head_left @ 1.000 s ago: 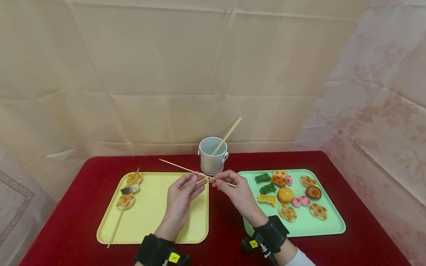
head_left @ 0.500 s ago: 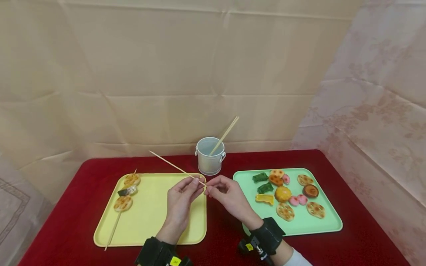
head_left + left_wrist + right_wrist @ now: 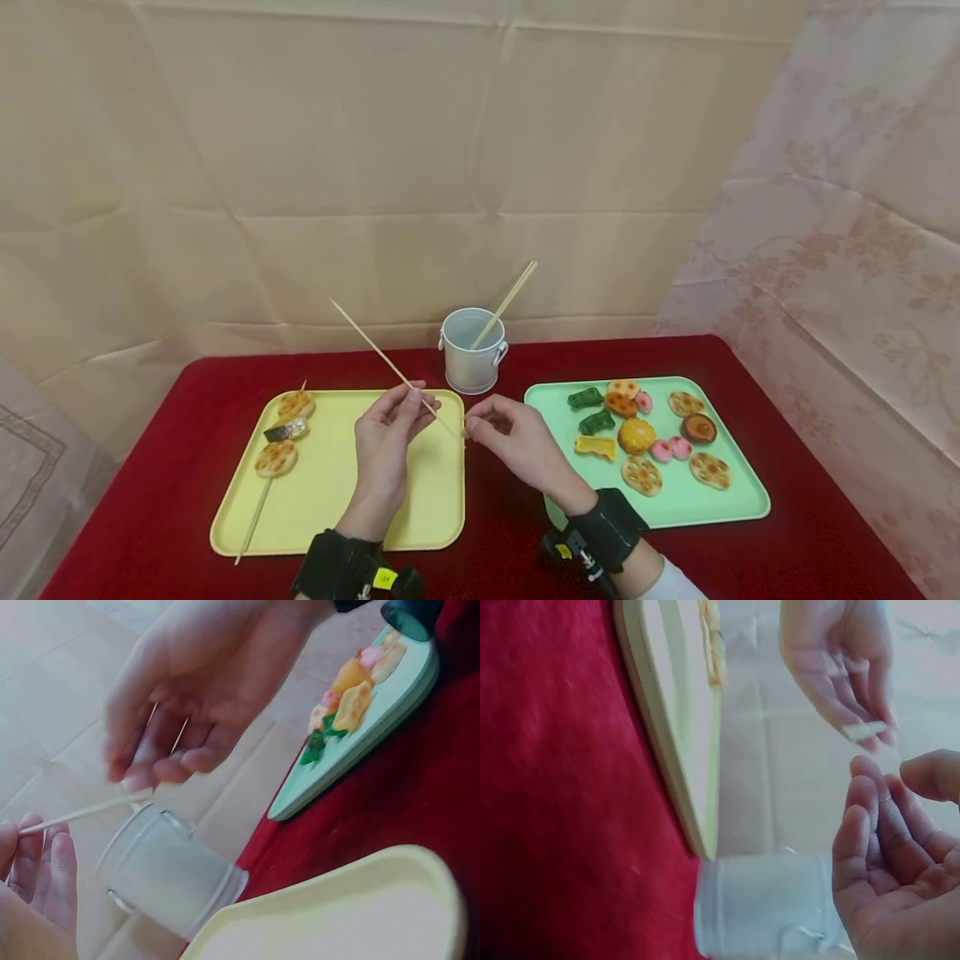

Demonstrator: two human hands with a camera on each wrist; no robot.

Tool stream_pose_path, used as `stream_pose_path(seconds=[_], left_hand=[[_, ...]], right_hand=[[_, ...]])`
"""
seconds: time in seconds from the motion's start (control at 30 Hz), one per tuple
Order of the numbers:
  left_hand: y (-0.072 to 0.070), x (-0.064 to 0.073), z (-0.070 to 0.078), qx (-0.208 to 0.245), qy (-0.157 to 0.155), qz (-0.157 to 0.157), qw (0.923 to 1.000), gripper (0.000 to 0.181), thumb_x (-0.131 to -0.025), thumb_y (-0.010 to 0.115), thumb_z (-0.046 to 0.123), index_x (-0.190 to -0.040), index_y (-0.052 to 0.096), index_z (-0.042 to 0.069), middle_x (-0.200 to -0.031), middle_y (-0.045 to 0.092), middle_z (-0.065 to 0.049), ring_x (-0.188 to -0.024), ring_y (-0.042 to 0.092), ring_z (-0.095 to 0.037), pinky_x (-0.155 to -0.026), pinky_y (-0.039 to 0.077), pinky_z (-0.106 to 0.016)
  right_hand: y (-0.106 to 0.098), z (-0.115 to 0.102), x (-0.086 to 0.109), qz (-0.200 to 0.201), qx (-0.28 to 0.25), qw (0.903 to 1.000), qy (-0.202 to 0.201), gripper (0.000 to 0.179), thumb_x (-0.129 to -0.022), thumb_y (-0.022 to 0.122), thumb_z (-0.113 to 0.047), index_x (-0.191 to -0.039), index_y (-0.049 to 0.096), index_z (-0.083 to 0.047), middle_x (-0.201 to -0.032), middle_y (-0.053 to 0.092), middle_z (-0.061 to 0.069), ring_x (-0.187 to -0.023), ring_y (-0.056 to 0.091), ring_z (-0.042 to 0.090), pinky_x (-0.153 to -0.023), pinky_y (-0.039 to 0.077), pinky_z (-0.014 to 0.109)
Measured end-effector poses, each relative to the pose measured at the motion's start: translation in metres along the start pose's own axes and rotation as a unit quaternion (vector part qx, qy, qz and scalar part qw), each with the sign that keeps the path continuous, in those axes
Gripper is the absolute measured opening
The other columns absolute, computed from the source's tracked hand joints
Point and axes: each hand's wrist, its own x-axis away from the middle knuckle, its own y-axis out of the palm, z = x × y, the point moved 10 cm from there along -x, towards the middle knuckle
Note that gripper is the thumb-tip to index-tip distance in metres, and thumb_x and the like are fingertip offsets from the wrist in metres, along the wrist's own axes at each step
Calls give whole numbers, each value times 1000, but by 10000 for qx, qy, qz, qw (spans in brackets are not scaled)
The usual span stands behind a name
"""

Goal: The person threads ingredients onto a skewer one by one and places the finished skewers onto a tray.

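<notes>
Between thumb and fingers, my left hand (image 3: 386, 446) pinches a thin bamboo skewer (image 3: 371, 343). The skewer slants up to the left, and its lower end points at my right hand (image 3: 517, 442). In the right wrist view the right hand's thumb and fingers (image 3: 892, 825) stand slightly apart and hold nothing. Its fingertips are close to the skewer's lower end; whether they touch it I cannot tell. Under the left hand lies a yellow tray (image 3: 337, 508) bearing a loaded skewer (image 3: 258, 512) with two round browned slices and a silvery dark piece between them.
A small metal bucket (image 3: 470, 367) with several skewers (image 3: 510, 300) leaning in it stands behind the hands. On the right, a green tray (image 3: 720, 512) carries toy-like food: browned slices (image 3: 641, 475), green pieces (image 3: 596, 422), pink balls (image 3: 661, 451). Red cloth (image 3: 498, 517) covers the table.
The right fingers have come off the skewer, sliding to its lower end first. My left hand has shifted left with the skewer, which now tilts more steeply.
</notes>
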Motion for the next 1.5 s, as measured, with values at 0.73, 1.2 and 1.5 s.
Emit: stream_pose_path(seconds=[0.73, 1.2, 1.5], left_hand=[[10, 4, -2, -917, -324, -405, 9944, 26, -99, 72, 13, -117, 74, -6, -85, 69, -6, -73, 61, -13, -63, 54, -23], [7, 13, -14, -1309, -652, -960, 9846, 23, -102, 66, 10, -118, 73, -5, -82, 66, -6, -69, 58, -13, -58, 49, -22], [0, 13, -20, -1395, -659, -923, 9837, 23, -101, 67, 10, -116, 74, -5, -80, 66, -6, -68, 59, -14, -58, 50, -23]], right_hand=[[-116, 21, -9, 390, 1732, 9841, -80, 20, -102, 68, -24, -113, 76, -10, -106, 75, 4, -90, 66, 19, -77, 55, 34], [-148, 59, -19, -33, 3451, 9385, -136, 18, -98, 68, -6, -113, 76, 0, -104, 75, 11, -85, 64, 22, -78, 58, 42], [-148, 76, -30, -412, 3865, 9213, -130, 15, -95, 70, -1, -107, 79, 0, -99, 75, 10, -83, 64, 24, -82, 58, 44]])
